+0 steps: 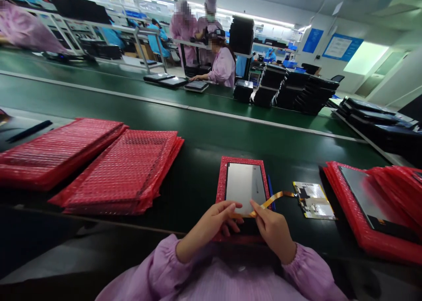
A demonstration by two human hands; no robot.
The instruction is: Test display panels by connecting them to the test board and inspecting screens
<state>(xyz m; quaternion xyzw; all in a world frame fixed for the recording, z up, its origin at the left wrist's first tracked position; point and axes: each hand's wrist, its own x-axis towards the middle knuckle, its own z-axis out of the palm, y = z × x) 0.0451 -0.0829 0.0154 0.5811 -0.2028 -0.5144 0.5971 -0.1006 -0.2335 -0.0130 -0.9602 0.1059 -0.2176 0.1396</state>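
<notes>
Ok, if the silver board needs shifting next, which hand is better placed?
Probably the right hand: it is nearer the board and at the gold cable leading to it. The left hand is farther off, at the panel's near edge.

Smooth satin metal across the panel (244, 184), red bubble wrap (223, 175) beneath it, glossy and bumpy! The ribbon cable (275, 198) glints, smooth film; silvery shine on the small board (318, 207); matt, crinkled cloth on the sleeves (166, 261). Black stacks (292, 89) beyond look like glossy plastic, though they're blurred.
</notes>
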